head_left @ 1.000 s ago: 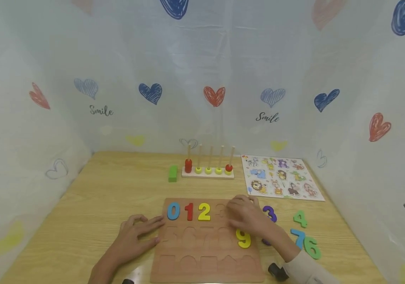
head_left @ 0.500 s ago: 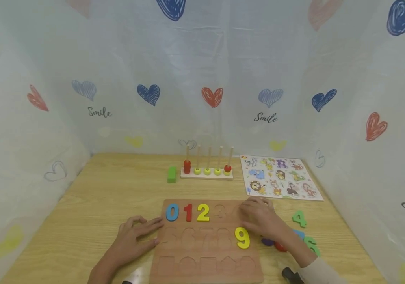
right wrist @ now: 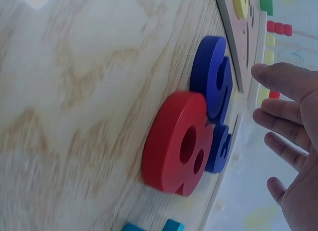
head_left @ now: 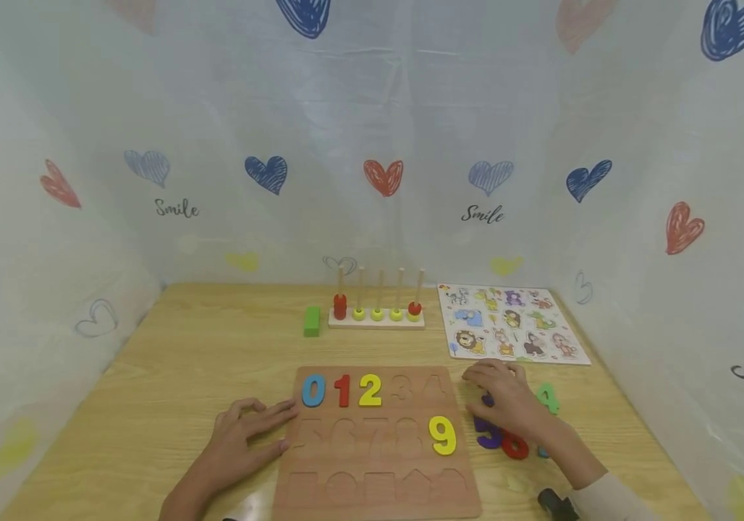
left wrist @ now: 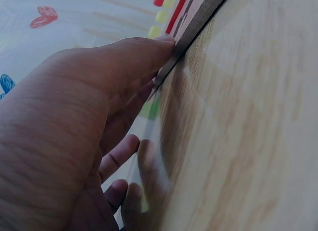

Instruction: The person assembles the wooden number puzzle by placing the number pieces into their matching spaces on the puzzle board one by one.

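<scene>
Grip at right relaxed, empty. Just beneath, purple 3; nearside, purple 5. Left grip farther, extended against board.

The number board is set at the front of the table, with digits 0, 1 and 2 placed left to right along its back row and 9 at the middle row's right end. Its left edge is touched by the left hand. Right of it, 3 is laid behind 5, 8 beside 5, and 4 farther right; 3 is partly hidden by the right hand. Behind the board, the abacus is flanked by the block on its left and the animal puzzle on its right.
</scene>
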{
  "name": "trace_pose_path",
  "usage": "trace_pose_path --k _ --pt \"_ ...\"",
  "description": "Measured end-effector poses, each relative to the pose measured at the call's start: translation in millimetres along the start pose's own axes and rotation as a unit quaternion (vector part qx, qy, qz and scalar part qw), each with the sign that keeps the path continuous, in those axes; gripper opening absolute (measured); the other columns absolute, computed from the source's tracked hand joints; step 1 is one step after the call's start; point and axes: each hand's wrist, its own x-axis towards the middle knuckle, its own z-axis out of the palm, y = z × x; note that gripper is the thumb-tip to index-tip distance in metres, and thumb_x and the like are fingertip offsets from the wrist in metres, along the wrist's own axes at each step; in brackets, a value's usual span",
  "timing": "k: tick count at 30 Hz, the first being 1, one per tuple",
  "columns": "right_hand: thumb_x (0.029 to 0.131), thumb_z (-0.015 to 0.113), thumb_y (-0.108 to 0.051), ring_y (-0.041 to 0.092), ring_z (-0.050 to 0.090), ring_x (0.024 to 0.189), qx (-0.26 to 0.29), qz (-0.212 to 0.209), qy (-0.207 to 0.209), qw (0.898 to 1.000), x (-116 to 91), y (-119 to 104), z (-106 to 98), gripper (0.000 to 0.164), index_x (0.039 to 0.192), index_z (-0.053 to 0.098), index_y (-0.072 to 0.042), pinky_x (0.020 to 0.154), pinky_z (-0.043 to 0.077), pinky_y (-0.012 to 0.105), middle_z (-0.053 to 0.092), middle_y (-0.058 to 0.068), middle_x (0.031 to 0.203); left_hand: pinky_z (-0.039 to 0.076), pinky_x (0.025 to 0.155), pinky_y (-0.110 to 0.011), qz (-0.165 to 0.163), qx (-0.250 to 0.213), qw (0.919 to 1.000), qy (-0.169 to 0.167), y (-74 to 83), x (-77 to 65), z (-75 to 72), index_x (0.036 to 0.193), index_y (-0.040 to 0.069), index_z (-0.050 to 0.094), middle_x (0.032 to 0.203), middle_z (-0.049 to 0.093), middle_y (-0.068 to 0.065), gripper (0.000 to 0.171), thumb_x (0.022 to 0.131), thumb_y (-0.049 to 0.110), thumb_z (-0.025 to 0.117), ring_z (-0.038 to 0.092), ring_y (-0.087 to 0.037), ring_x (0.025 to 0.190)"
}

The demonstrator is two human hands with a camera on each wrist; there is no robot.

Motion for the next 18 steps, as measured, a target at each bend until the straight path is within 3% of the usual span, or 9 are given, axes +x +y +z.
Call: trace_pose_path --k 7,18 --pt "0.077 0.087 -0.022 0.035 0.052 0.120 -0.006 0.011 0.001 1.000 -5.2 10.9 -3.4 0.043 0.115 0.070 -0.009 0.095 0.026 0.063 0.069 0.005 0.117 0.030 0.084 -0.044 0.001 -0.002 1.0000 0.002 -1.0 0.1 0.6 0.133 0.032 0.066 0.142 0.057 0.010 0.045 0.090 0.042 0.073 0.042 -0.017 0.112" --pt "0.076 0.088 -0.026 0.035 0.050 0.121 -0.035 0.047 -0.030 0.998 -10.0 25.7 -6.6 0.040 0.112 0.071 -0.017 0.092 0.028 0.065 0.068 0.002 0.118 0.029 0.084 -0.045 -0.008 -0.007 0.9999 -0.004 -2.3 0.6 1.7 0.133 0.034 0.066 0.143 0.056 0.012 0.044 0.090 0.044 0.072 0.040 -0.017 0.114"
